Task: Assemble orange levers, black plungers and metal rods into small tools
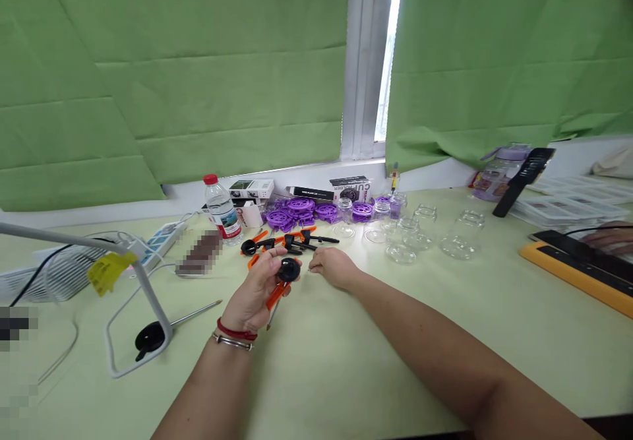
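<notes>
My left hand (pixel 253 295) is closed around an orange-handled part with a round black head (pixel 289 270), held up above the table. Below those fingers, a thin metal shaft (pixel 271 316) slants down; whether it is held there I cannot tell. My right hand (pixel 335 266) rests low at the tabletop, just right of the left one, fingertips pinched together. A tiny pale bit shows at its fingertips, too small to name. Just beyond both hands lie several black and orange parts (pixel 291 239), partly covered by the fingers.
Purple wheel-shaped pieces (pixel 299 206) are heaped behind, before small boxes (pixel 351 189). Several clear jars (pixel 461 237) stand to the right. A water bottle (pixel 223 214) is at left, near a grey lamp stand (pixel 157 301) and a black-handled screwdriver (pixel 151 338). Another person's hand (pixel 610 239) shows far right.
</notes>
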